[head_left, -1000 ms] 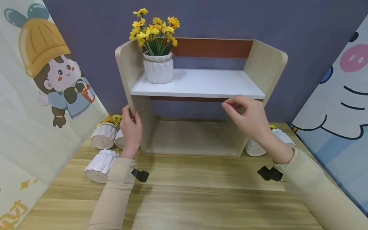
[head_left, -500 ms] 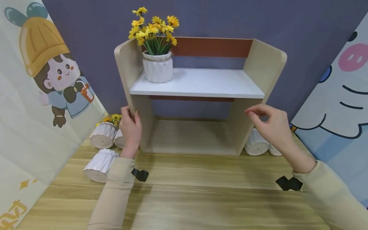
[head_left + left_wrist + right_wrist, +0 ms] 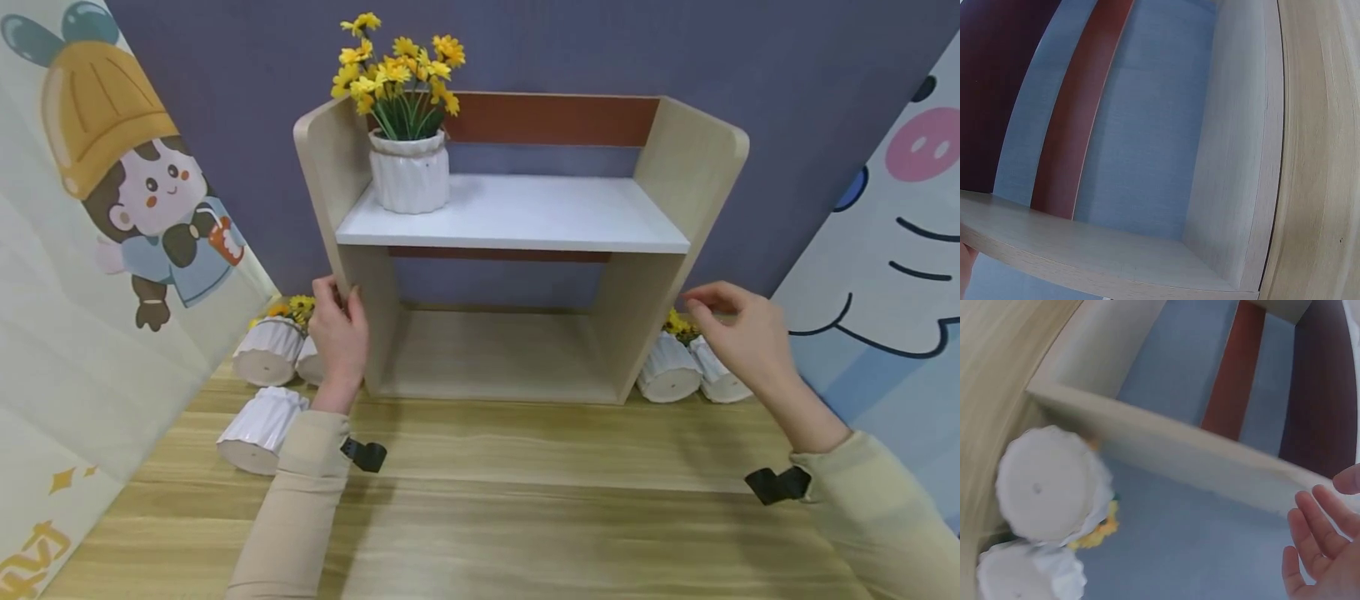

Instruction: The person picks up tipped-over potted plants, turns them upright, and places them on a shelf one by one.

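Observation:
A wooden two-tier shelf (image 3: 510, 217) with a white middle board stands on the table. My left hand (image 3: 339, 337) grips the front edge of its left side panel (image 3: 322, 183), with part of the hand hidden behind the panel. Just outside the right side panel (image 3: 693, 183), my right hand (image 3: 742, 337) is raised with loosely bent fingers and holds nothing. In the right wrist view, the fingers (image 3: 1310, 537) are spread apart close to that panel. A white ribbed pot (image 3: 409, 175) of yellow flowers (image 3: 405, 75) stands upright on the upper left of the shelf.
Two white flowerpots (image 3: 667, 368) lie on their sides right of the shelf, bases facing me. Several more lie on the left, one white pot (image 3: 262, 429) nearest me. The wooden table (image 3: 525, 500) spreads in front, with a blue-grey wall (image 3: 562, 50) behind.
My right hand has moved right and slightly down, from in front of the white board to outside the right panel, uncovering the right-hand pots. The left hand keeps its place.

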`<state>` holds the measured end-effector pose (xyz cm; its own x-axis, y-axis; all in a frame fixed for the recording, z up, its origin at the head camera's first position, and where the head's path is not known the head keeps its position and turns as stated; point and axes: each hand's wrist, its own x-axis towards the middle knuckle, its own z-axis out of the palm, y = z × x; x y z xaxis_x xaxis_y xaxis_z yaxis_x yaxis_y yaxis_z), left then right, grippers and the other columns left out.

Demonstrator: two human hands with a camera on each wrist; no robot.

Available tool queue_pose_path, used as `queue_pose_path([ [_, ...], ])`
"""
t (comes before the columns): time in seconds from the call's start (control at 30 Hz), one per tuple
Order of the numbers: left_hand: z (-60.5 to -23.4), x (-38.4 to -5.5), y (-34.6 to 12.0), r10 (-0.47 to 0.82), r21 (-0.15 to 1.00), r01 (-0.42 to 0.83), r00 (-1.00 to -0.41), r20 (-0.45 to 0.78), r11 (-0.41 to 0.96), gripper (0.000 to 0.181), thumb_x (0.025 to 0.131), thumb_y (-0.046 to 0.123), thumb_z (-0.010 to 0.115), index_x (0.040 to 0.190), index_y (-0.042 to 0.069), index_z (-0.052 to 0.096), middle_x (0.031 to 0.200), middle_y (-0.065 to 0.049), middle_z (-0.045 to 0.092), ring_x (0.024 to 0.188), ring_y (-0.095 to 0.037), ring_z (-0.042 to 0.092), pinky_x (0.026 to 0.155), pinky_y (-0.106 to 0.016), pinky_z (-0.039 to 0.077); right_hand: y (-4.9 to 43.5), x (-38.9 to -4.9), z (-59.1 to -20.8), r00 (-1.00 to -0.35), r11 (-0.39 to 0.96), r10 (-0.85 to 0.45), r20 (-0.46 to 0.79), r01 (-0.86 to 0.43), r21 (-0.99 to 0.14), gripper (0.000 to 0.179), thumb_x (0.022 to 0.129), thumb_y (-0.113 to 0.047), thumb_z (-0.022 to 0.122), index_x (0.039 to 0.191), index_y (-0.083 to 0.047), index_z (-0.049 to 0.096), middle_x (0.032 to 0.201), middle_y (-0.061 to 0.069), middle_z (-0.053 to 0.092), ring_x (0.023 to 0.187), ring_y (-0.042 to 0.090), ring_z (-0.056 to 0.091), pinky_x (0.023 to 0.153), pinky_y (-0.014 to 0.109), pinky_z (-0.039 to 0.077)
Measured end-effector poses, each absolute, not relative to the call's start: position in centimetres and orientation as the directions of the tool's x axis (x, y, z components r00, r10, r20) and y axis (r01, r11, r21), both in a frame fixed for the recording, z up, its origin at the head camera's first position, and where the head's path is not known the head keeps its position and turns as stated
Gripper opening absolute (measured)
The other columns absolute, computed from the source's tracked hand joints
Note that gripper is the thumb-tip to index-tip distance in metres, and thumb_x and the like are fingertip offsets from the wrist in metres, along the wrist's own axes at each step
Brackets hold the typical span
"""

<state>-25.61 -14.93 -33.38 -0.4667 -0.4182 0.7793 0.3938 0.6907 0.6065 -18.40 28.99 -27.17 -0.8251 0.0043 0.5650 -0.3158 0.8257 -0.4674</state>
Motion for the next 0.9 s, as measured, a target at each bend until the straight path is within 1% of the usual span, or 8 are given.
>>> queue_pose_path([
  [0.13, -33.3, -25.6, -15.0, -0.415, 0.602, 0.395, -0.464, 0.783, 0.694, 0.025, 0.091, 0.022, 0.052, 0.101, -0.001, 0.049, 0.086, -0.022, 0.063, 0.073, -0.038, 0.059, 0.063, -0.049, 0.044, 30.1, -18.6, -27.8, -0.85, 0.848, 0.032, 0.525, -0.255, -0.465, 0.033, 0.091, -0.032, 0.05, 0.108, -0.007, 0.063, 0.098, 0.016, 0.065, 0.071, -0.021, 0.037, 0.062, 0.017, 0.035],
  [0.27, -33.3, -25.7, -15.0, -0.411, 0.594, 0.404, -0.454, 0.79, 0.696, 0.025, 0.091, 0.023, 0.052, 0.101, -0.001, 0.049, 0.085, -0.022, 0.063, 0.073, -0.038, 0.059, 0.063, -0.048, 0.044, 31.0, -18.8, -28.6, -0.863, 0.855, 0.032, 0.504, -0.238, -0.461, 0.034, 0.091, -0.031, 0.049, 0.109, -0.006, 0.062, 0.097, 0.017, 0.064, 0.07, -0.016, 0.04, 0.061, 0.021, 0.037],
  [0.33, -33.4, -25.8, -15.0, -0.41, 0.59, 0.408, -0.448, 0.794, 0.696, 0.025, 0.091, 0.023, 0.052, 0.101, -0.001, 0.049, 0.085, -0.022, 0.063, 0.073, -0.037, 0.059, 0.063, -0.048, 0.044, 31.4, -19.2, -29.3, -0.862, 0.862, 0.027, 0.507, -0.237, -0.448, 0.033, 0.091, -0.031, 0.05, 0.108, -0.005, 0.062, 0.096, 0.017, 0.064, 0.07, -0.004, 0.05, 0.06, 0.023, 0.04],
  [0.4, -33.5, -25.8, -15.0, -0.415, 0.593, 0.408, -0.447, 0.793, 0.694, 0.025, 0.091, 0.022, 0.053, 0.101, -0.001, 0.049, 0.086, -0.022, 0.063, 0.073, -0.037, 0.059, 0.063, -0.048, 0.044, 31.6, -19.6, -30.2, -0.863, 0.866, 0.018, 0.504, -0.238, -0.439, 0.033, 0.091, -0.029, 0.051, 0.107, -0.003, 0.062, 0.097, 0.018, 0.064, 0.075, 0.011, 0.058, 0.061, 0.028, 0.043],
  [0.47, -33.5, -25.8, -15.0, -0.421, 0.6, 0.405, -0.451, 0.787, 0.689, 0.025, 0.091, 0.022, 0.053, 0.101, -0.001, 0.049, 0.086, -0.022, 0.063, 0.074, -0.038, 0.059, 0.064, -0.048, 0.044, 31.8, -20.1, -31.1, -0.87, 0.873, 0.004, 0.493, -0.238, -0.426, 0.033, 0.091, -0.028, 0.051, 0.108, -0.001, 0.061, 0.098, 0.021, 0.063, 0.08, 0.029, 0.061, 0.064, 0.036, 0.046],
  [0.53, -33.5, -25.8, -14.9, -0.426, 0.607, 0.403, -0.455, 0.782, 0.685, 0.025, 0.091, 0.022, 0.053, 0.101, -0.001, 0.05, 0.086, -0.022, 0.063, 0.074, -0.038, 0.059, 0.064, -0.049, 0.044, 32.0, -20.5, -31.9, -0.886, 0.873, -0.012, 0.463, -0.235, -0.427, 0.035, 0.09, -0.027, 0.051, 0.11, 0.001, 0.058, 0.1, 0.024, 0.062, 0.085, 0.038, 0.06, 0.065, 0.044, 0.047],
  [0.63, -33.6, -25.8, -14.9, -0.425, 0.607, 0.4, -0.457, 0.782, 0.686, 0.025, 0.091, 0.022, 0.053, 0.101, -0.001, 0.05, 0.086, -0.022, 0.063, 0.073, -0.038, 0.059, 0.063, -0.049, 0.044, 32.2, -21.1, -32.8, -0.915, 0.879, -0.016, 0.403, -0.205, -0.43, 0.04, 0.09, -0.028, 0.05, 0.115, 0.003, 0.055, 0.102, 0.026, 0.061, 0.088, 0.041, 0.059, 0.067, 0.05, 0.046],
  [0.9, -33.6, -25.8, -15.1, -0.411, 0.593, 0.407, -0.451, 0.792, 0.695, 0.026, 0.092, 0.024, 0.051, 0.102, 0.0, 0.049, 0.087, -0.02, 0.064, 0.074, -0.036, 0.06, 0.063, -0.047, 0.045, 32.4, -22.8, -34.5, -0.964, 0.906, -0.055, 0.26, -0.158, -0.393, 0.053, 0.091, -0.032, 0.048, 0.125, 0.009, 0.045, 0.113, 0.033, 0.053, 0.097, 0.047, 0.053, 0.075, 0.054, 0.043],
])
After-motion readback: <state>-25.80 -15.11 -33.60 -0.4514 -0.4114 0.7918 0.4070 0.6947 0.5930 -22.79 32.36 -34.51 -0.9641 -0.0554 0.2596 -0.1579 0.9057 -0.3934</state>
